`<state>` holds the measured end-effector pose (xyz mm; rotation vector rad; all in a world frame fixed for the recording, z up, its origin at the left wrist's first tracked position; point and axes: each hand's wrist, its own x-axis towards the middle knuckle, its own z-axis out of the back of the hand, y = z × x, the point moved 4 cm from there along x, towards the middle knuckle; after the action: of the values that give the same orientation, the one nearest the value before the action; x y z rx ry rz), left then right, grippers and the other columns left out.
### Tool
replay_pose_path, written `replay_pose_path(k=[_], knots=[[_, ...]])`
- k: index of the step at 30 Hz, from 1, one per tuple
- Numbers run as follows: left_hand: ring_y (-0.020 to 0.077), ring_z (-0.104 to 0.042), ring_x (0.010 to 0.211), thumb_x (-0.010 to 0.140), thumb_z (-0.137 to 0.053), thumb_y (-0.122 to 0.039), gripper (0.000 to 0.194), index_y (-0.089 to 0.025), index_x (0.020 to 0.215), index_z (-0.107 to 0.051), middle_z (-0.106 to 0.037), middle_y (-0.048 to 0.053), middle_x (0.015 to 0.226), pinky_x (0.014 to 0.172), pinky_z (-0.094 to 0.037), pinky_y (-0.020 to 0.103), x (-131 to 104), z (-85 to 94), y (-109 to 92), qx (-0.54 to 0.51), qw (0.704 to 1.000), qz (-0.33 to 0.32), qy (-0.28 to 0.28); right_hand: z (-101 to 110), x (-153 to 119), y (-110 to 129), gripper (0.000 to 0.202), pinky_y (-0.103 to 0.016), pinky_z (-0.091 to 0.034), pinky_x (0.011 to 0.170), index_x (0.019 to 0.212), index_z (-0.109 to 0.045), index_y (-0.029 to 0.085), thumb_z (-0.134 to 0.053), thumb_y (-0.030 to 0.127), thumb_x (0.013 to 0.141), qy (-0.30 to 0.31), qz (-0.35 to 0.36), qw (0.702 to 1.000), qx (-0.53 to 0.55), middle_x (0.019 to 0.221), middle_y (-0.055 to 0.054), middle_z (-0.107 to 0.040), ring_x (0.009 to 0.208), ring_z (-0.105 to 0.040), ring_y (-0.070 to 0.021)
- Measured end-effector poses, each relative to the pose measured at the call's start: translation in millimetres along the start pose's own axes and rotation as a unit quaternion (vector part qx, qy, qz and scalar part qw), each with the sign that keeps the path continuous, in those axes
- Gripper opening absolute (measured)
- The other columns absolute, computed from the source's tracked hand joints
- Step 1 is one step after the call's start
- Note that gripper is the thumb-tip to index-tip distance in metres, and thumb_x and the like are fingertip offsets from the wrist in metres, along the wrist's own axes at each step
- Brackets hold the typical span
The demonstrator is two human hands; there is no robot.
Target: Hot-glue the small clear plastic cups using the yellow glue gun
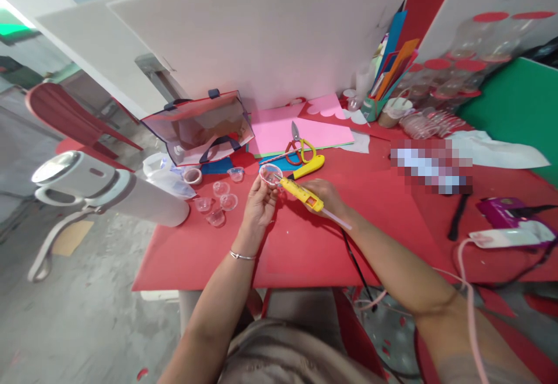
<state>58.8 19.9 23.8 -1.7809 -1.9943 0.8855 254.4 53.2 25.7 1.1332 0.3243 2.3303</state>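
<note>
My left hand (261, 201) pinches a small clear plastic cup (271, 173) whose rim carries a pink and white edging. Wrapped round a yellow hot glue gun (303, 193) is my right hand (325, 195); a clear glue stick (335, 219) sticks out of its back end. The gun's nozzle meets or nearly meets the cup's rim; I cannot tell which. Several loose clear cups (221, 189) lie left of my left hand. Just beyond the cup are a yellow-handled cutter (310, 166) and scissors (296, 134) with red and yellow handles.
Pink paper sheets (279, 131) and an open bag (198, 131) lie at the back of the red table (204, 262). A large white flask (143, 195) stands at the left edge. On the right are a power strip (510, 237) and cables; a black cord hangs below the gun.
</note>
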Motion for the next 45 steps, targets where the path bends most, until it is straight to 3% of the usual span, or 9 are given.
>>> replay_pose_path(k=[6, 13, 20, 27, 45], knots=[[0.0052, -0.070, 0.076, 0.084, -0.084, -0.011, 0.035, -0.023, 0.117, -0.077, -0.078, 0.001, 0.105, 0.072, -0.055, 0.014, -2, -4.3, -2, -0.002, 1.000, 0.003, -0.018, 0, 0, 1, 0.021, -0.032, -0.050, 0.069, 0.102, -0.077, 0.020, -0.062, 0.029, 0.090, 0.000, 0.004, 1.000, 0.004, 0.084, -0.008, -0.080, 0.070, -0.072, -0.0213], [0.0043, -0.064, 0.068, 0.084, -0.085, -0.014, 0.031, -0.021, 0.113, -0.076, -0.073, 0.000, 0.091, 0.047, -0.037, 0.011, -3, -5.5, -4, 0.007, 1.000, 0.021, -0.008, 0, -2, -4, 0.021, -0.032, -0.051, 0.071, 0.102, -0.078, 0.021, -0.063, 0.029, 0.090, 0.010, -0.014, 1.000, -0.011, 0.086, -0.007, -0.081, 0.074, -0.072, -0.0217], [0.0045, -0.065, 0.067, 0.083, -0.086, -0.017, 0.031, -0.021, 0.111, -0.075, -0.070, -0.002, 0.084, 0.046, -0.036, 0.011, -4, -6.9, -5, 0.011, 0.999, 0.027, -0.015, 4, 0, -4, 0.022, -0.034, -0.050, 0.072, 0.103, -0.078, 0.021, -0.064, 0.025, 0.086, 0.002, -0.025, 1.000, 0.002, 0.085, -0.007, -0.080, 0.073, -0.072, -0.0234], [0.0043, -0.062, 0.062, 0.091, -0.079, -0.019, 0.020, -0.020, 0.111, -0.073, -0.068, -0.001, 0.078, 0.044, -0.036, 0.010, -6, -12.0, -7, 0.007, 0.998, 0.053, -0.024, 6, 0, -3, 0.022, -0.034, -0.051, 0.072, 0.102, -0.077, 0.021, -0.063, 0.023, 0.085, -0.007, -0.018, 1.000, 0.014, 0.085, -0.006, -0.079, 0.072, -0.071, -0.0228], [0.0047, -0.057, 0.061, 0.091, -0.080, -0.023, 0.025, -0.017, 0.113, -0.071, -0.060, -0.002, 0.075, 0.049, -0.039, 0.010, -8, -10.7, -6, 0.001, 0.997, 0.081, -0.020, 6, 0, -5, 0.021, -0.034, -0.052, 0.073, 0.097, -0.075, 0.022, -0.061, 0.023, 0.082, 0.003, -0.051, 0.999, 0.009, 0.083, -0.006, -0.078, 0.073, -0.070, -0.0227]])
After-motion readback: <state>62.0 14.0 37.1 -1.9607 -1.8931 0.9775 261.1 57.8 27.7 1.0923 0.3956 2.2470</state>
